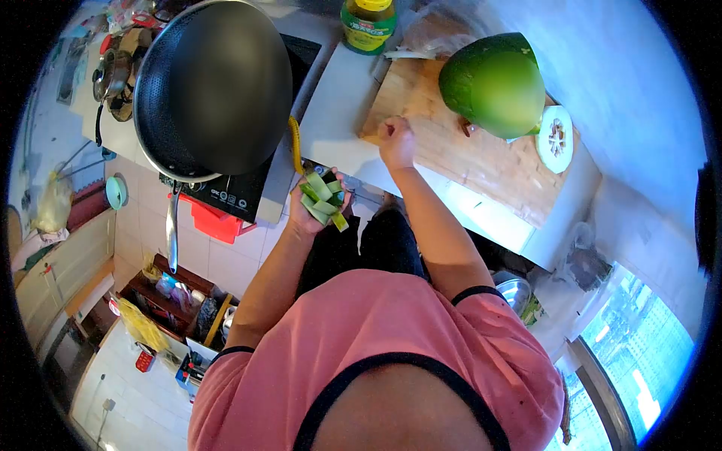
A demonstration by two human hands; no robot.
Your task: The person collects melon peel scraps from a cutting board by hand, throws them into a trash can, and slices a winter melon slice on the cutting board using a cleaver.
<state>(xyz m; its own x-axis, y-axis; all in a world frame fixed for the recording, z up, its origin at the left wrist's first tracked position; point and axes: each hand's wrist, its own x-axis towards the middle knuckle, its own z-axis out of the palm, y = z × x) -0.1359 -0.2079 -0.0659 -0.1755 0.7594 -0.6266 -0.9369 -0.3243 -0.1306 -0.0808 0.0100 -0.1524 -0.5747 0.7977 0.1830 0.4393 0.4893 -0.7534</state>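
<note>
My left hand (299, 218) is cupped palm up around several cut strips of green rind (322, 197), in front of the counter's edge. Curled fingers close my right hand (397, 143) over the near left edge of a wooden cutting board (481, 177); whether anything is inside them is hidden. On the board's far side lies a large dark green gourd (492, 83), partly blurred. A pale cut slice of gourd (555, 140) with a seedy middle leans at the board's right end.
A big wok (154, 113) with a long handle stands on a black induction cooker (226, 197) to the left. Behind the board is a green jar (368, 28) with a yellow lid. Below the cooker shows a red plastic stool (214, 219). A window (639, 338) is at right.
</note>
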